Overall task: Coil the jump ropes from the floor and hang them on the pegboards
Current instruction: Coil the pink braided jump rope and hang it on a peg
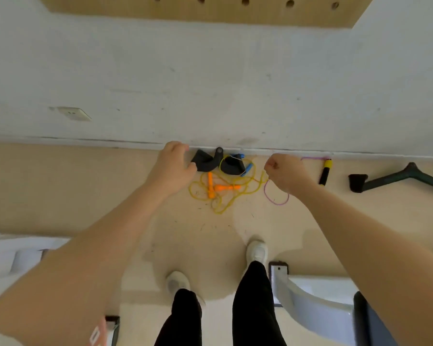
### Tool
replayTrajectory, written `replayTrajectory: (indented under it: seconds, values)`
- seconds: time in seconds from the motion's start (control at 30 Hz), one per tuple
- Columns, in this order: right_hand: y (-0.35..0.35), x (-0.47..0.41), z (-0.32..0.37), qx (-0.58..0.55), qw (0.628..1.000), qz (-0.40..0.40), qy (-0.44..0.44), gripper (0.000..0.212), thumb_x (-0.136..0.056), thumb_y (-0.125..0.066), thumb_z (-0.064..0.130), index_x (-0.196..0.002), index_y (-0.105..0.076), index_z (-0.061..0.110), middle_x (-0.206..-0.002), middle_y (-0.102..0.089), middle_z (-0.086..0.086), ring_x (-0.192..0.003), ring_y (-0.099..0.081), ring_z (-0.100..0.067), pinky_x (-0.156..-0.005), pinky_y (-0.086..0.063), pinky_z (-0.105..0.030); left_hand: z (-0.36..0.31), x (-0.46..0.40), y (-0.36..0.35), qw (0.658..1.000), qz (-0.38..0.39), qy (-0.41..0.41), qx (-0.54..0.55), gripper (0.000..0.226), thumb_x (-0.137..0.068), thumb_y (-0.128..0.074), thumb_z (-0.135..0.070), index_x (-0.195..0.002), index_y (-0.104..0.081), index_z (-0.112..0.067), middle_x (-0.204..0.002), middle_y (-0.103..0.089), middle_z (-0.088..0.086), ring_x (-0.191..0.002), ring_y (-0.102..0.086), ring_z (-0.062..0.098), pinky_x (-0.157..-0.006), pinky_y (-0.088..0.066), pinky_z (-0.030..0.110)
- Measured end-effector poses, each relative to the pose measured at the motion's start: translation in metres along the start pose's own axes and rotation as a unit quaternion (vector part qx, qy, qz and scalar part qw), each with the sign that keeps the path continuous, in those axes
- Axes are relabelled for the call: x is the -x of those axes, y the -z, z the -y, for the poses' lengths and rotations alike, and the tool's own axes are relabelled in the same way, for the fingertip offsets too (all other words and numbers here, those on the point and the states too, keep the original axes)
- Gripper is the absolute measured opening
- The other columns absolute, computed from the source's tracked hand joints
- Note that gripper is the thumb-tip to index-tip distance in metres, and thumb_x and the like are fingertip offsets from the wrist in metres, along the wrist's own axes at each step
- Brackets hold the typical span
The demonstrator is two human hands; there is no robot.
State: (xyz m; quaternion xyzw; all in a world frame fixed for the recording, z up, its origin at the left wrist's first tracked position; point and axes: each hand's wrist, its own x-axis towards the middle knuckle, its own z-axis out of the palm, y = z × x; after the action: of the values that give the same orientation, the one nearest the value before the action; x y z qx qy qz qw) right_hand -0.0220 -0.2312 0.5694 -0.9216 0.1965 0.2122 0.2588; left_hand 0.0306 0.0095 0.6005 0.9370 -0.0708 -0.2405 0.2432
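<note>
Overhead — right hand (286, 176), purple rope (275, 198)

Matt wooden pegboard (210, 8); scuffed painted wall (210, 83).

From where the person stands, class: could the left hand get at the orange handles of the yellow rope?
Probably yes. The left hand hovers just beside the orange handles, which lie exposed on the floor atop the yellow rope, nothing covering them. The right hand is off to the other side.
</note>
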Motion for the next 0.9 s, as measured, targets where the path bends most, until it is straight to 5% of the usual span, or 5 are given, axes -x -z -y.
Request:
replayTrajectory:
  seconds: [0.3, 0.53, 0.7, 0.9]
  values:
    - [-0.075, -0.112, -0.197, 0.058, 0.989, 0.121, -0.069, 0.027, -0.093, -0.039, 0.015, -0.108, -0.059, 0.005, -0.114, -0.060, -0.016, -0.106, -0.052, -0.033, -0.079, -0.039, -0.030, -0.054, -0.134, -0.190, 0.999, 0.042, 0.014, 0.002, 0.040, -0.093, -0.049, -0.017, -0.131, -0.046, -0.008, -0.137, -0.041, 0.009, -0.120, -0.045, 0.023, -0.091, -0.035, 0.025]
    - [-0.146, -0.177, -0.304, 0.045, 0.984, 0.122, -0.123, 0.032, -0.096, -0.037, 0.014, -0.117, -0.057, 0.002, -0.120, -0.054, -0.019, -0.107, -0.052, -0.035, -0.085, -0.042, -0.035, -0.064, -0.208, -0.335, 0.989, 0.136, -0.030, -0.058, 0.044, -0.092, -0.050, -0.015, -0.135, -0.042, -0.010, -0.140, -0.037, 0.006, -0.127, -0.040, 0.020, -0.099, -0.033, 0.027]
    - [-0.209, -0.222, -0.359, -0.003, 0.985, 0.113, -0.128, 0.044, -0.100, -0.034, 0.022, -0.143, -0.032, 0.013, -0.148, -0.028, -0.014, -0.132, -0.033, -0.034, -0.105, -0.029, -0.037, -0.038, -0.263, -0.425, 0.976, 0.184, -0.045, -0.105, 0.046, -0.092, -0.048, -0.017, -0.137, -0.037, -0.009, -0.141, -0.034, 0.011, -0.126, -0.040, 0.026, -0.103, -0.033, 0.035]
    - [-0.273, -0.300, -0.399, -0.016, 0.992, 0.057, -0.110, 0.049, -0.101, -0.030, 0.024, -0.148, -0.017, 0.025, -0.157, -0.005, -0.008, -0.141, -0.014, -0.031, -0.109, -0.026, -0.044, 0.005, -0.322, -0.520, 0.962, 0.185, -0.100, -0.175, 0.054, -0.092, -0.047, -0.018, -0.143, -0.028, -0.010, -0.148, -0.025, 0.009, -0.133, -0.030, 0.027, -0.103, -0.029, 0.034]
